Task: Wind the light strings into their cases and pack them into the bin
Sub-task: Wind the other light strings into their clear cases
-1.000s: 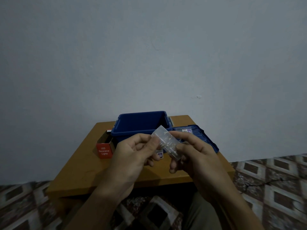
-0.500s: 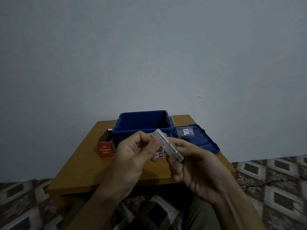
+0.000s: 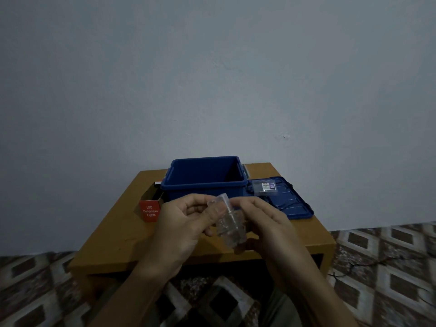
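Evidently midway: clear case pinched between left hand and right hand, blue bin beyond the grip apparently empty, packing not yet begun.

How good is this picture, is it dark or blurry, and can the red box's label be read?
Head view: dim, flat bluish light, no hard shadows or glare. Head view: the clear case, held by the left hand and right hand, looks soft and its contents are unclear. Head view: the red box reads LED Decorative Lights. The floor tiles smear and bend toward the lower corners.
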A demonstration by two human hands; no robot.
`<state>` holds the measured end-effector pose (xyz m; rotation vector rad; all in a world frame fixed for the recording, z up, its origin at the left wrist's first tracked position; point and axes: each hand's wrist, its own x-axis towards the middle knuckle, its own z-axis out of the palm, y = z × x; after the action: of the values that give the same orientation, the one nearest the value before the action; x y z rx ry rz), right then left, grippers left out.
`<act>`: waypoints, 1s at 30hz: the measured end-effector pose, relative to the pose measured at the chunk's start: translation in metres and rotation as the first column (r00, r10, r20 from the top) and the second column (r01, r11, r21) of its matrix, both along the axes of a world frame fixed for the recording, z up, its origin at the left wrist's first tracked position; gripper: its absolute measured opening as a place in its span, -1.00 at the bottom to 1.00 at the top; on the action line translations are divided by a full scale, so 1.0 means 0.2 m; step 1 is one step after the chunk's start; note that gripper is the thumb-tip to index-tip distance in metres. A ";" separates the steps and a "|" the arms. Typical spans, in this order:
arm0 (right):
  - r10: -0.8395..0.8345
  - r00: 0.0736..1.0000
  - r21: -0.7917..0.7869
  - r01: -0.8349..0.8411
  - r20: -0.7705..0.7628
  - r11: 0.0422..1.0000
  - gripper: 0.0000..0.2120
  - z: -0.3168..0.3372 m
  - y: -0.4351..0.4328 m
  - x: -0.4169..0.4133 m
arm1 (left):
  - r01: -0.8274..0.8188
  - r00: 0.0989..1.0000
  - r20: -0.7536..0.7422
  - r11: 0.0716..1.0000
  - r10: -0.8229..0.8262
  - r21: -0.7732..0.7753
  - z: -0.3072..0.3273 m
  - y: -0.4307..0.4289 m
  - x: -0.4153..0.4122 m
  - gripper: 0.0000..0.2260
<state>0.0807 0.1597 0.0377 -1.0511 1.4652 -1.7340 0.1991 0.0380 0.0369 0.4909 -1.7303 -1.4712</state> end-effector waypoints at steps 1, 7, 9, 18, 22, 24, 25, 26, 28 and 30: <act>-0.005 1.000 -0.016 0.005 -0.030 1.000 -0.74 0.00 0.00 0.00 | -0.010 1.000 0.009 1.000 0.010 -0.008 0.00 0.00 0.00 -0.75; -0.086 0.980 -0.052 0.078 -0.179 0.996 -0.77 -0.06 -0.05 0.03 | -0.018 0.994 0.108 0.998 0.024 -0.057 -0.02 -0.03 0.03 -0.72; -0.055 0.983 -0.040 0.048 -0.177 0.998 -0.78 -0.07 -0.07 0.03 | -0.006 0.990 0.138 0.999 0.012 -0.043 -0.03 -0.05 0.05 -0.72; 0.013 0.985 0.099 0.005 -0.173 0.995 -0.79 -0.15 -0.25 0.05 | -0.010 0.969 0.246 1.000 0.007 0.010 -0.08 -0.19 0.15 -0.84; 0.031 0.977 0.154 0.002 -0.213 0.988 -0.82 -0.21 -0.37 0.10 | -0.065 0.956 0.291 0.996 0.046 0.057 -0.13 -0.27 0.20 -0.90; 0.043 0.975 0.171 -0.005 -0.216 0.985 -0.83 -0.25 -0.41 0.12 | -0.094 0.943 0.328 0.991 0.059 0.091 -0.17 -0.30 0.22 -0.90; 0.044 0.976 0.174 -0.006 -0.215 0.985 -0.83 -0.27 -0.42 0.13 | -0.099 0.938 0.342 0.989 0.056 0.110 -0.18 -0.32 0.22 -0.89; 0.049 0.976 0.182 -0.009 -0.213 0.983 -0.83 -0.29 -0.44 0.13 | -0.102 0.934 0.353 0.986 0.049 0.132 -0.20 -0.34 0.23 -0.89; 0.057 0.975 0.201 -0.013 -0.214 0.979 -0.84 -0.33 -0.47 0.14 | -0.096 0.929 0.368 0.984 0.033 0.152 -0.24 -0.37 0.23 -0.88; 0.071 0.978 0.217 -0.028 -0.194 0.976 -0.84 -0.37 -0.50 0.13 | -0.087 0.922 0.387 0.985 0.023 0.148 -0.28 -0.38 0.23 -0.86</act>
<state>0.1072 0.0595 -0.0368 -1.1627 1.6924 -1.4305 0.2451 -0.0390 -0.0187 0.9628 -1.8807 -1.5586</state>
